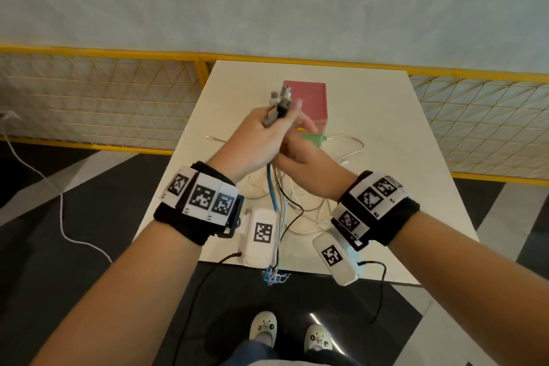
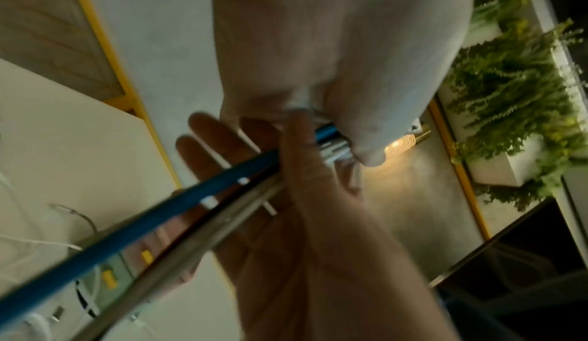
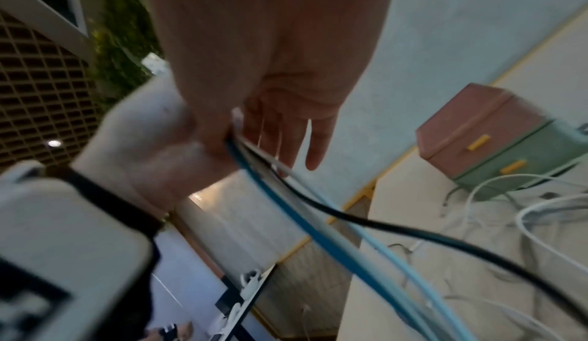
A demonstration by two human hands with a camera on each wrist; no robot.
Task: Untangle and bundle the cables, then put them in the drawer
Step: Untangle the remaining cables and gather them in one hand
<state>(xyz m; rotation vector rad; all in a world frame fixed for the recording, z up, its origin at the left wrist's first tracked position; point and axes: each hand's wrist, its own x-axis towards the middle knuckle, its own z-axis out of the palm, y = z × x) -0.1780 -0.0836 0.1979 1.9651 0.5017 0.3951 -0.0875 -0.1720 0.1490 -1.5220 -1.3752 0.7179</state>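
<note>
Left hand (image 1: 252, 140) raised above the table (image 1: 386, 134), fingers curled round a bunch of cables (image 1: 274, 199) with the grey plug ends (image 1: 280, 101) sticking up past the thumb. Right hand (image 1: 300, 157) just beside it, fingers mostly straight against the strands below the left fist (whether actually pinching them cannot be told). Blue, pale blue, black and white strands hanging down past the near table edge. Behind the hands, partly hidden by them, a small drawer box (image 1: 309, 98), pink on top, green below. Loose white cables (image 1: 344, 154) lying on the table near the box. Yellow mesh fence (image 1: 104, 92) beyond.
</note>
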